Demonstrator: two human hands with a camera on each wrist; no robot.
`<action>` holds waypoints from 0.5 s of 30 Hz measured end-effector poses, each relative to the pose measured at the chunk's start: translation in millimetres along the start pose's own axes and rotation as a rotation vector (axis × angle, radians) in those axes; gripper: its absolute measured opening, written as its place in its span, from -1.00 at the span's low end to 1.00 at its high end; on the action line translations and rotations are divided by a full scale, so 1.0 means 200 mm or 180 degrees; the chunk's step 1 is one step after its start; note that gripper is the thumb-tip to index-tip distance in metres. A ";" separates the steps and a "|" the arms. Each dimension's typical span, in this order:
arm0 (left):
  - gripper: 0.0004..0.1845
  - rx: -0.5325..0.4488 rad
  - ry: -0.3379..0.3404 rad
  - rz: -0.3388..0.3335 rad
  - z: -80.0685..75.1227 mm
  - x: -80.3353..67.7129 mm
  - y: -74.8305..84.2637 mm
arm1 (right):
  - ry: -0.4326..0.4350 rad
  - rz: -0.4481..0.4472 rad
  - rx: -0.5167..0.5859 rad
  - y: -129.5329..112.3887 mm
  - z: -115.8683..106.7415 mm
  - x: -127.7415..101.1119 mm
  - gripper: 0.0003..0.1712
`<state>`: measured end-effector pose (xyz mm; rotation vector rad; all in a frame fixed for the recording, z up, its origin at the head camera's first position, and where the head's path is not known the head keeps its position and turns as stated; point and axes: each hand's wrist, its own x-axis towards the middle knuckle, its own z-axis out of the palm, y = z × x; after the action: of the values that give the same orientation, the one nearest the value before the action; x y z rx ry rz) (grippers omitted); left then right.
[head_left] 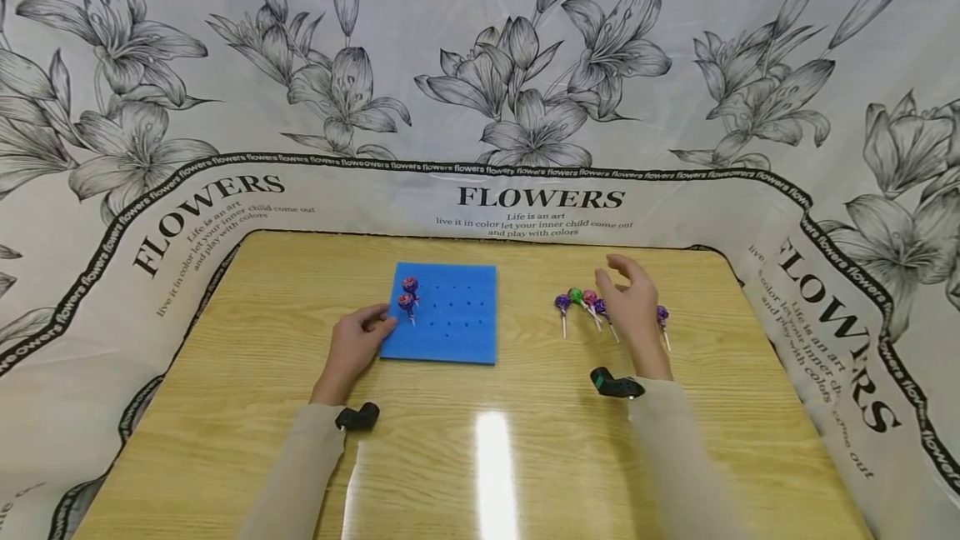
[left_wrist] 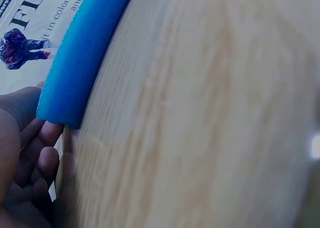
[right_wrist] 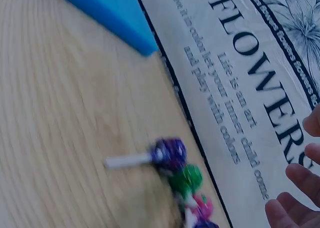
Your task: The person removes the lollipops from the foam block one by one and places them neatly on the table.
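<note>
A: From the head view, what lies around the hands?
B: A blue foam pad (head_left: pixel 446 312) with rows of holes sits mid-table, two wrapped lollipops (head_left: pixel 408 293) standing at its left edge. The left hand (head_left: pixel 358 342) rests against its near-left corner, fingers loosely curved, gripping nothing. The right hand (head_left: pixel 633 307) hovers with relaxed, spread fingers over a row of loose lollipops (head_left: pixel 581 303) lying on the wooden table (head_left: pixel 480 440); it hides part of the row.

A: And the left wrist view?
B: The pad's (left_wrist: pixel 80 52) edge touches the fingers (left_wrist: pixel 47 138); one standing lollipop (left_wrist: pixel 17 47) shows beyond.

A: Right wrist?
B: Blurred. A purple lollipop (right_wrist: pixel 167 155) and a green one (right_wrist: pixel 187 179) lie side by side on the wood, fingertips (right_wrist: pixel 300 175) apart from them, holding nothing. A flower-printed cloth (head_left: pixel 525 65) walls in the table.
</note>
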<state>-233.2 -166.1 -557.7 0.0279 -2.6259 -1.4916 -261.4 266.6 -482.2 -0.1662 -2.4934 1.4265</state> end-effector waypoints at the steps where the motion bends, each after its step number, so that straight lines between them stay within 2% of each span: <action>1: -0.58 0.0003 0.0009 0.0000 0.00 0.00 0.00 | -0.0015 0.0008 0.0134 -0.01 0.05 -0.01 -0.45; 6: -0.58 -0.0013 0.0032 -0.0008 0.00 0.00 -0.02 | -0.0291 0.0035 0.0579 -0.07 0.32 -0.08 -0.48; 12: -0.57 -0.0021 0.0030 0.0013 0.01 0.01 -0.03 | -0.0644 -0.0022 0.0790 -0.12 0.60 -0.20 -0.46; 15: -0.58 -0.0004 0.0042 0.0035 0.01 0.01 -0.03 | -0.0672 -0.0111 0.0752 -0.17 0.70 -0.27 -0.49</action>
<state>-236.5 -168.0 -564.3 0.0230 -2.6104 -1.4846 -248.9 121.1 -530.6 0.0774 -2.4445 1.7911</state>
